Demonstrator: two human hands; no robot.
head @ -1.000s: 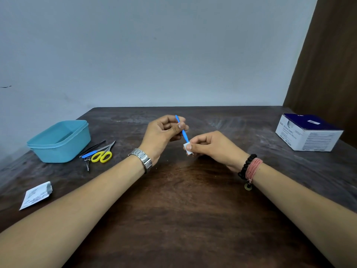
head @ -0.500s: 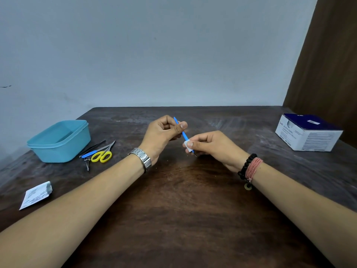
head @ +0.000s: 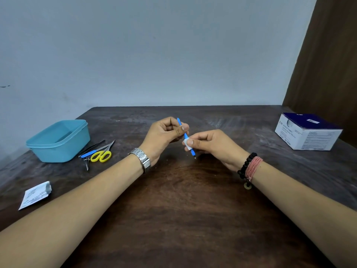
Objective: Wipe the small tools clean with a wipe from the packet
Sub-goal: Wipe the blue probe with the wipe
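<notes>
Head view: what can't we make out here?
- Blue tool: its middle is hidden by the wipe and the right hand's fingers.
- Box print: too small to read.
- Packet text: too small.
- Tools beside the scissors: overlapping, count unclear.
- Left hand: palm hidden.

Dark wooden table [head: 173, 219] bore a teal tub [head: 58, 142] at ten o'clock, small tools [head: 98, 152] beside it, a torn packet [head: 34, 195] at eight, a box [head: 307, 132] at two.

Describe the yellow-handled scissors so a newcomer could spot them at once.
Start at the light blue plastic tub on the left of the dark wooden table. Just right of it lies a small cluster of tools. The small scissors are the only one with two bright yellow finger loops; the rest are thin metal, black or blue sticks.
</notes>
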